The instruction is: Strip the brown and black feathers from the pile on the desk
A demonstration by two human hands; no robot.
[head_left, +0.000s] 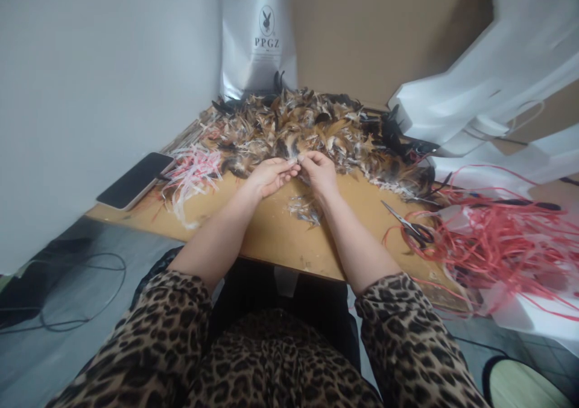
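My left hand [272,177] and my right hand [321,172] meet over the wooden table, fingertips almost touching. Both pinch the pale base of a small feather [293,146]; its brown tip blends into the pile behind, so its full outline is hard to make out. That pile of brown, black and white feathers [312,121] spreads just beyond my fingers. On the tabletop below my right wrist lies a small heap of greyish feather bits [304,209].
A phone [136,180] and pink-white strips [195,169] lie at the left of the table [271,233]. Scissors [409,224] rest at the right, beside tangled red strips [511,245]. A silvery bag [257,40] stands behind; white sheeting [456,106] juts in at right.
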